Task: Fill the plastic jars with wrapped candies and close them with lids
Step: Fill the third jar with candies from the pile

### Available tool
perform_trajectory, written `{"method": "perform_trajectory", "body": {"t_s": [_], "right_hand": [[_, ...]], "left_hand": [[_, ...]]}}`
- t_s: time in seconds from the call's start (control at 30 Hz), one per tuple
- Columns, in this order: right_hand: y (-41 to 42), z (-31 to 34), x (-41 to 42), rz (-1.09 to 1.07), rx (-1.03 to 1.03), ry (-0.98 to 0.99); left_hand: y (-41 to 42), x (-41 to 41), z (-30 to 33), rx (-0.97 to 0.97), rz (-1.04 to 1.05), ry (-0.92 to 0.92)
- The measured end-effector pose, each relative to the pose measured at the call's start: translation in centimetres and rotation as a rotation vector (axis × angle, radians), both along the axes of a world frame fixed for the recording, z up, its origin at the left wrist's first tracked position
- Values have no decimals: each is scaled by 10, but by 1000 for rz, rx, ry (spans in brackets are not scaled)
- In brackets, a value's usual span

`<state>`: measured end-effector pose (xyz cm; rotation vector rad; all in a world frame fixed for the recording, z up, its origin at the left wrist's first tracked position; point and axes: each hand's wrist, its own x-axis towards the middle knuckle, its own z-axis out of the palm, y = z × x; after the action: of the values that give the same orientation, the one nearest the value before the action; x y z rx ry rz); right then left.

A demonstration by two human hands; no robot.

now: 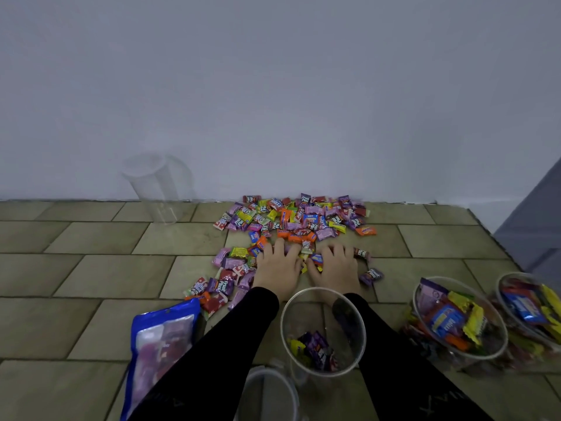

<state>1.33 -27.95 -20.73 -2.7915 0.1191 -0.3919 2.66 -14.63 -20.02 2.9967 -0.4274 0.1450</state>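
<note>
A heap of wrapped candies (299, 218) in many colours lies on the tiled floor by the wall. My left hand (277, 265) and my right hand (335, 265) rest side by side, palms down, on the heap's near edge, fingers spread over candies. Just in front of me stands an open clear plastic jar (323, 329) with a few candies at its bottom. Two jars packed with candies, one (458, 323) beside the other (531, 308), stand at the right. An empty clear jar (159, 186) stands far left by the wall.
A blue candy bag (161, 338) lies at my left forearm. A clear round container or lid (270, 393) sits at the bottom edge between my arms. A grey wall runs behind the heap, and a dark panel (534, 226) rises at the right.
</note>
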Motion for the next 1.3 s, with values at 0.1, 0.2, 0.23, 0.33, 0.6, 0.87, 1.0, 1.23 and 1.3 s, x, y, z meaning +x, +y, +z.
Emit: {"method": "perform_trajectory", "body": {"t_s": [0.1,0.2,0.23,0.33,0.6,0.87,1.0,1.23,1.3], "right_hand": [[0,3,0,-21,2,22],[1,3,1,-20,19,68],[2,5,1,-19,9,98],[0,8,2,-14,5,152],[-1,25,-11,-2,329,-59],[0,68,-16,-33,648,-237],[0,84,-21,-51,781,-309],[6,122,-29,-29,896,-347],[8,136,-31,6,946,-311]], "left_hand": [[-3,-1,0,3,-21,4],[-7,-2,6,51,-56,28],[-8,-1,7,66,-64,41],[-9,2,12,70,-85,80],[3,-1,15,-318,-203,60],[4,-14,70,-803,-80,16],[3,-22,94,-1007,-58,0],[4,-44,128,-1248,-69,45],[4,-51,136,-1291,-62,0]]}}
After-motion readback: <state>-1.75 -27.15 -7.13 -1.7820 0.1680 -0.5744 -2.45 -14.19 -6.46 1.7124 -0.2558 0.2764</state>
